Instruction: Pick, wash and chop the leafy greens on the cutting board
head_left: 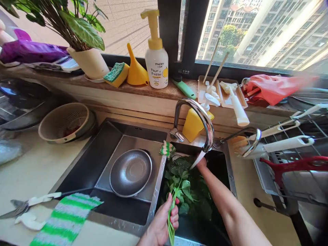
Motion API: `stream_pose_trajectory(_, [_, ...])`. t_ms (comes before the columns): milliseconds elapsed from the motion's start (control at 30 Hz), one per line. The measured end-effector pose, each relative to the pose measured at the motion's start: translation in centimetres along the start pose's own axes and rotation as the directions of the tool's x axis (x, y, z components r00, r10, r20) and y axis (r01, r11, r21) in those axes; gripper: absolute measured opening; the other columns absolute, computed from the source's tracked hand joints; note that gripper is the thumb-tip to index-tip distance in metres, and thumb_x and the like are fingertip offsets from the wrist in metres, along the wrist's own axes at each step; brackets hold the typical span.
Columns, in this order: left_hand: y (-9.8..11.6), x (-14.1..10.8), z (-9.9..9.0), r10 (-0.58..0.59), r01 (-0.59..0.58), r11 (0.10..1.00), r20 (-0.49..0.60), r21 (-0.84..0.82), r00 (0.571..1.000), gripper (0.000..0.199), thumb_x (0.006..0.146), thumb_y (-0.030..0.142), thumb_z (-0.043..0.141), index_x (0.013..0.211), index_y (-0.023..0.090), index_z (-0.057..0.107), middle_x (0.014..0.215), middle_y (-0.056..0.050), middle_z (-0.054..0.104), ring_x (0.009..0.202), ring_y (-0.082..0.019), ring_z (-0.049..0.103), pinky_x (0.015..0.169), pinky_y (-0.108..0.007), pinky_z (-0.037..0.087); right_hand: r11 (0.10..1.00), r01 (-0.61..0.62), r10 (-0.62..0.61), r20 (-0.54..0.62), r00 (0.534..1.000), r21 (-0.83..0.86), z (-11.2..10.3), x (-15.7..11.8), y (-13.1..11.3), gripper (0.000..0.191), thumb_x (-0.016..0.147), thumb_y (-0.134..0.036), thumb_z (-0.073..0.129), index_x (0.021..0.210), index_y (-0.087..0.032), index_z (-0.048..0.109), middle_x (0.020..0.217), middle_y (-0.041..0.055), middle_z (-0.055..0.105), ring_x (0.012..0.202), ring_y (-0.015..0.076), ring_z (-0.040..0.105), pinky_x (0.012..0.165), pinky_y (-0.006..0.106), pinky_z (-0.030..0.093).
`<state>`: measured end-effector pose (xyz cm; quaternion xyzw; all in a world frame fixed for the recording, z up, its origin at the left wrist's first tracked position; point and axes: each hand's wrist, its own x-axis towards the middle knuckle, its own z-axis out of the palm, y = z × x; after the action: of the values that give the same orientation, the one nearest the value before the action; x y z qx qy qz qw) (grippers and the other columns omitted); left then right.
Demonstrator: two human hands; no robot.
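Observation:
My left hand (164,218) is closed around the stems of a bunch of leafy greens (185,186), over the near edge of the right sink basin (219,160). The leaves spread away from me into the basin, and more greens lie dark in the water there. Water runs from the curved chrome faucet (210,131) onto the far leaves. My right hand (202,163) is at the back of the basin, just behind the stream and beside the leaves. Its fingers are hidden, so what it touches does not show.
A frying pan (131,173) lies in the left basin. Left of it are a colander (64,123), scissors (25,206) and a striped cloth (68,218). A soap bottle (156,65) and yellow funnel (137,70) line the sill. A wire rack (307,133) stands right.

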<state>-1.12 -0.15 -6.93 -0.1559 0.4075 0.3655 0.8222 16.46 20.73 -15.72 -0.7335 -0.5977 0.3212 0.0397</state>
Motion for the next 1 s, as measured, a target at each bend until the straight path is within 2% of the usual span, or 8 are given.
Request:
stream_pose_trajectory(100, [0.2, 0.0, -0.6, -0.005, 0.003, 0.998, -0.029, -0.058, 1.0, 0.041, 0.067, 0.055, 0.062, 0.075, 0.016, 0.052, 0.044, 0.009, 0.037, 0.034, -0.003, 0.029, 0.039, -0.017, 0.019, 0.991, 0.133, -0.133, 0.002, 0.991, 0.006, 2.6, 1.5, -1.1, 0.013, 0.077, -0.013, 0.049, 0.079, -0.014, 0.061, 0.078, 0.0102, 0.066, 0.075, 0.0187, 0.061, 0.068, 0.026, 0.041])
stream_pose_trajectory(300, [0.0, 0.4, -0.8, 0.149, -0.155, 0.988, -0.164, -0.023, 0.975, 0.03, 0.062, 0.029, 0.076, 0.071, 0.015, 0.051, 0.062, 0.001, 0.057, 0.051, -0.008, 0.051, 0.05, -0.021, 0.038, 0.945, 0.316, -0.318, 0.014, 0.948, 0.08, 6.5, 1.3, -2.6, 0.011, 0.069, -0.012, 0.051, 0.072, -0.016, 0.062, 0.078, 0.0047, 0.066, 0.077, 0.0163, 0.058, 0.07, 0.023, 0.041])
stream_pose_trajectory(433, [0.1, 2.0, 0.1, 0.172, -0.179, 0.98, -0.085, -0.082, 0.981, 0.029, 0.063, 0.032, 0.074, 0.073, 0.014, 0.054, 0.053, 0.006, 0.048, 0.042, -0.004, 0.039, 0.044, -0.018, 0.031, 0.964, 0.254, -0.245, -0.109, 0.963, 0.084, 4.8, 0.5, -1.0, 0.022, 0.077, -0.015, 0.038, 0.077, -0.016, 0.06, 0.075, 0.0053, 0.063, 0.074, 0.0176, 0.058, 0.067, 0.027, 0.042])
stream_pose_trajectory(567, [0.7, 5.3, 1.6, 0.223, -0.239, 0.968, -0.172, -0.081, 0.96, 0.03, 0.065, 0.032, 0.073, 0.082, 0.012, 0.059, 0.05, 0.007, 0.045, 0.04, -0.003, 0.037, 0.043, -0.017, 0.028, 0.955, 0.286, -0.273, -0.147, 0.951, 0.078, 3.0, -6.2, 0.2, 0.021, 0.081, -0.022, 0.038, 0.076, -0.016, 0.057, 0.071, 0.0047, 0.06, 0.07, 0.017, 0.057, 0.065, 0.026, 0.043])
stream_pose_trajectory(667, [0.8, 7.3, 3.2, 0.278, -0.303, 0.95, -0.236, -0.076, 0.931, 0.03, 0.061, 0.033, 0.075, 0.077, 0.011, 0.061, 0.057, 0.002, 0.054, 0.048, -0.006, 0.047, 0.049, -0.019, 0.035, 0.852, 0.511, -0.496, -0.133, 0.858, 0.113, 1.8, -12.9, 0.2, 0.015, 0.083, -0.022, 0.042, 0.076, -0.018, 0.054, 0.076, 0.0041, 0.059, 0.074, 0.0166, 0.055, 0.068, 0.027, 0.043])
stream_pose_trajectory(767, [0.5, 7.8, 4.3, 0.328, -0.339, 0.94, -0.173, -0.037, 0.929, 0.035, 0.054, 0.036, 0.079, 0.071, 0.01, 0.063, 0.067, -0.004, 0.062, 0.063, -0.011, 0.056, 0.064, -0.023, 0.042, 0.775, 0.627, -0.624, -0.057, 0.779, 0.085, 0.0, -17.2, -0.1, 0.013, 0.083, -0.017, 0.042, 0.075, -0.019, 0.052, 0.074, 0.0033, 0.056, 0.074, 0.0172, 0.053, 0.067, 0.029, 0.043])
stream_pose_trajectory(867, [0.2, 7.3, 4.3, 0.351, -0.357, 0.934, -0.122, -0.024, 0.928, 0.033, 0.053, 0.035, 0.08, 0.067, 0.011, 0.061, 0.064, -0.004, 0.063, 0.064, -0.013, 0.058, 0.068, -0.025, 0.043, 0.773, 0.633, -0.632, -0.047, 0.774, 0.042, -2.0, -18.3, -0.8, 0.013, 0.084, -0.016, 0.041, 0.076, -0.02, 0.051, 0.074, 0.0033, 0.055, 0.073, 0.0176, 0.053, 0.066, 0.03, 0.045])
stream_pose_trajectory(1000, [0.0, 6.7, 2.8, 0.267, -0.267, 0.964, -0.071, 0.014, 0.961, 0.022, 0.07, 0.032, 0.067, 0.071, 0.014, 0.056, 0.061, -0.003, 0.063, 0.056, -0.015, 0.06, 0.062, -0.029, 0.045, 0.736, 0.676, -0.666, -0.143, 0.732, 0.032, -4.6, -17.1, -3.4, 0.01, 0.085, -0.016, 0.042, 0.081, -0.02, 0.05, 0.091, 0.0066, 0.058, 0.089, 0.0189, 0.055, 0.077, 0.033, 0.046])
